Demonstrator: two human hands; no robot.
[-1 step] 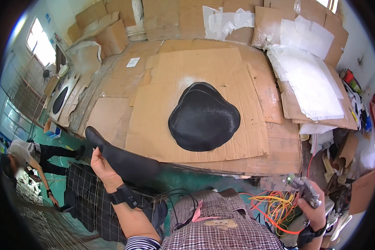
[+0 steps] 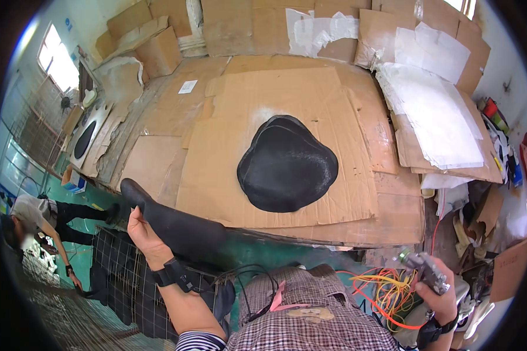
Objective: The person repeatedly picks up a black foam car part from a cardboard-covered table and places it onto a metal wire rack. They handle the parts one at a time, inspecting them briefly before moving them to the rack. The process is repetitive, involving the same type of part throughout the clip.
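My left hand (image 2: 146,234) pinches the edge of a long, curved black sheet piece (image 2: 178,231), thin and soft-looking, which hangs over the near left edge of the cardboard-covered table. Out to the right, my right hand (image 2: 442,295) is wrapped round a metal spray gun (image 2: 425,271), its green-ringed nozzle pointing toward the table. In the middle of the table, a rounded black piece (image 2: 287,167) lies flat on a cardboard sheet (image 2: 214,175). A whitish sheen shows on its right part. Neither hand touches that piece.
Orange and yellow hoses (image 2: 383,289) lie coiled beside my right hand. A wire mesh rack (image 2: 123,263) with black pieces stands at lower left; beyond it a person (image 2: 38,213) bends down. White sheets (image 2: 430,117) cover a cardboard stack at right. Cardboard walls back the table.
The spray gun in my right hand has shifted very slightly left. My left hand and both black pieces look unchanged.
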